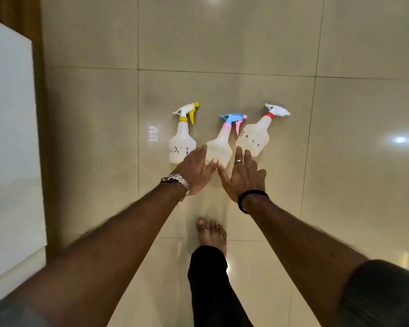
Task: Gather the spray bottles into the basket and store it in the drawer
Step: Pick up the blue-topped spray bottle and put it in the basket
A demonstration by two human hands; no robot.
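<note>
Three translucent spray bottles lie flat on the tiled floor, nozzles pointing away from me. The left bottle (182, 138) has a yellow and white trigger. A blue and pink head tops the middle bottle (219, 147). The right bottle (254, 136) has a red collar and white head. My left hand (195, 171), with a metal watch, hovers flat over the bases of the left and middle bottles, fingers spread. My right hand (242, 175), with a ring and black wristband, is flat and empty just short of the right bottle. No basket or drawer is in view.
A white cabinet panel (10, 142) with a brown wooden edge (39, 114) stands along the left side. My bare foot (211, 234) and dark trouser leg are on the glossy beige tile floor (340, 185) just behind my hands.
</note>
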